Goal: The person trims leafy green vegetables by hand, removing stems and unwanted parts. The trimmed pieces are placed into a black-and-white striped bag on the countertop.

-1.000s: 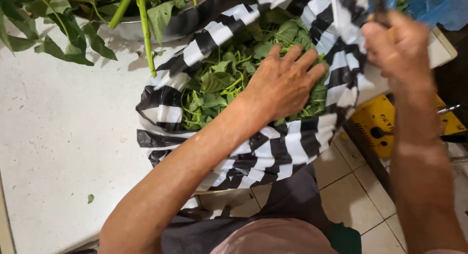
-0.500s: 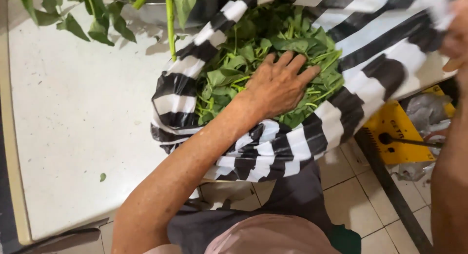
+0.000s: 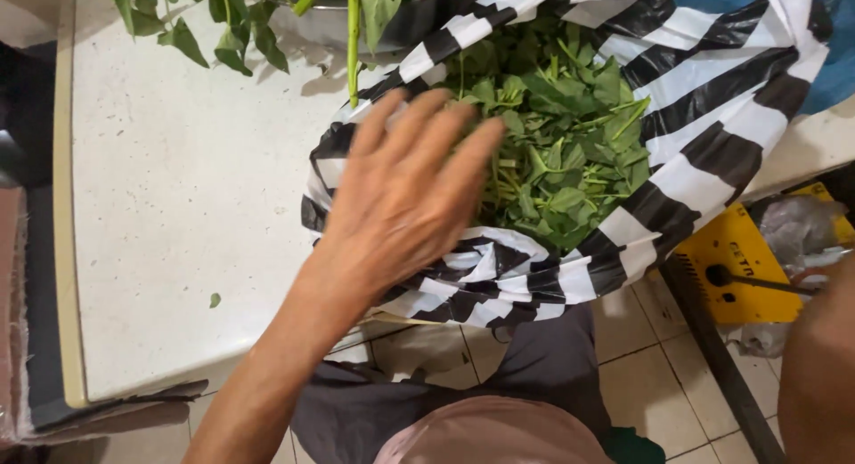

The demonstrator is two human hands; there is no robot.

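Lifted off the leafy greens (image 3: pixel 561 152) since half a second ago: left hand (image 3: pixel 405 192), fingers spread, holding nothing, hovering over the near rim of the striped bag (image 3: pixel 704 152) on the table (image 3: pixel 178 206). Right hand out of view. Pressing-down stage, seemingly; next, a grip on the rim.

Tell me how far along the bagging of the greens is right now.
Done: a heap of picked green leaves already fills the black-and-white striped bag on the white counter. In hand: the left hand hovers, fingers spread, over the bag's near rim; the right hand is out of view. Left: leafy stems lie by the metal bowl behind, and the bag mouth is open.
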